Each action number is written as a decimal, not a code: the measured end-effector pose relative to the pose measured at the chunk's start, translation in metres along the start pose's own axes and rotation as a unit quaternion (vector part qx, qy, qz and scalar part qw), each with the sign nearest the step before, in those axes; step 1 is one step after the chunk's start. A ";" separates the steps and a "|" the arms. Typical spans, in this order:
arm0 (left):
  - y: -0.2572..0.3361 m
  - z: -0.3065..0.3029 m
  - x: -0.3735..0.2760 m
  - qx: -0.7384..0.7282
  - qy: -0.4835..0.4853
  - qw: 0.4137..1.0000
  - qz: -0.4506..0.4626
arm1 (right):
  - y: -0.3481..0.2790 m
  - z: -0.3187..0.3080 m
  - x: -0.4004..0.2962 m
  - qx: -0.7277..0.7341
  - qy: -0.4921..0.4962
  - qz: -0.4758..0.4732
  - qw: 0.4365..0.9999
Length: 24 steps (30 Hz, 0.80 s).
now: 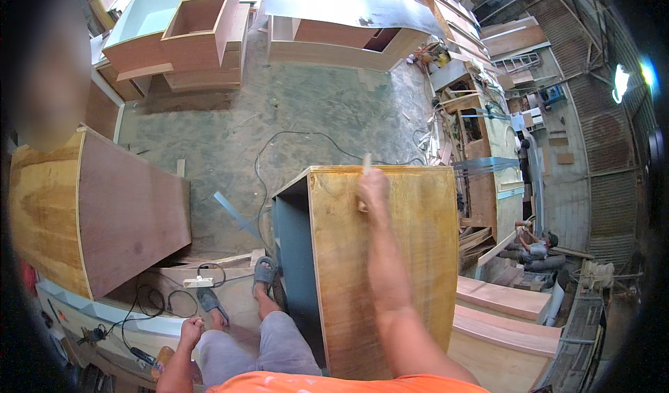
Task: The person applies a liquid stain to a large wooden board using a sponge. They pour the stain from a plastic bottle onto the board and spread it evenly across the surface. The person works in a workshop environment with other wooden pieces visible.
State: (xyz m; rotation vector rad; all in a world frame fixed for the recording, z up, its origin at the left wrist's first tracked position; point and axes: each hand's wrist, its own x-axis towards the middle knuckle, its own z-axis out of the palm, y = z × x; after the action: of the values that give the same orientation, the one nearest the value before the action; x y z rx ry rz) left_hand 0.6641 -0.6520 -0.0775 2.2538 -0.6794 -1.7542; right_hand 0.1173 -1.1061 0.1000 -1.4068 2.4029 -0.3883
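Note:
My right hand [374, 190] grips a small pale flat tool [367, 161], perhaps a spreader, partly hidden by the fingers and blurred. It is over the far edge of a plywood cabinet's upper panel [418, 246], which looks streaked and glossy. The cabinet's open side shows a dark grey-blue interior [296, 246]. Low on the left, my left hand [192, 332] is curled into a fist beside my knee, with nothing visible in it. Close by that forearm stands a brownish container [163, 359], partly covered by the arm.
Another plywood cabinet [133, 210] stands at left. A white power strip [198, 282] and black cable [256, 163] lie near my feet. Unfinished cabinets [172, 48] and a laminate sheet [345, 9] are at the back. A cluttered workbench [502, 168] and seated person [538, 249] are at right.

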 end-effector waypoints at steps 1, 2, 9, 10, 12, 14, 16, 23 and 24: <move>-0.013 -0.003 0.005 -0.020 -0.010 1.000 -0.015 | -0.027 0.009 -0.012 0.015 -0.020 -0.027 0.999; -0.019 -0.004 0.009 -0.039 -0.020 0.999 -0.028 | -0.051 0.019 -0.021 0.030 -0.038 -0.055 0.997; 0.059 0.051 0.008 -0.010 -0.054 0.996 0.073 | -0.099 0.019 -0.042 0.230 -0.131 -0.081 0.961; 0.076 0.055 -0.001 -0.035 -0.064 0.995 0.067 | -0.086 -0.001 -0.040 0.246 -0.079 -0.060 0.964; 0.106 0.062 -0.021 -0.068 -0.084 0.993 0.053 | -0.052 -0.046 -0.031 0.276 0.025 -0.023 0.961; 0.106 0.069 -0.016 -0.091 -0.106 0.990 0.029 | 0.032 -0.078 0.007 0.228 0.150 -0.008 0.962; 0.107 0.071 -0.015 -0.100 -0.100 0.990 0.000 | 0.070 -0.123 0.024 0.118 0.193 0.049 0.973; 0.185 0.142 0.000 -0.032 -0.204 0.978 0.027 | 0.237 -0.055 0.049 -0.226 0.089 0.019 0.970; 0.201 0.158 0.000 -0.037 -0.229 0.972 0.032 | 0.230 -0.036 0.035 -0.281 0.070 -0.022 0.957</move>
State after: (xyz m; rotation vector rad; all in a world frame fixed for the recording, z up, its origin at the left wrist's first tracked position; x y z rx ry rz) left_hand 0.4667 -0.8087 -0.0341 1.7662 -0.7410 -2.2470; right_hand -0.0951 -1.0252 0.0378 -1.7036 2.7341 0.2210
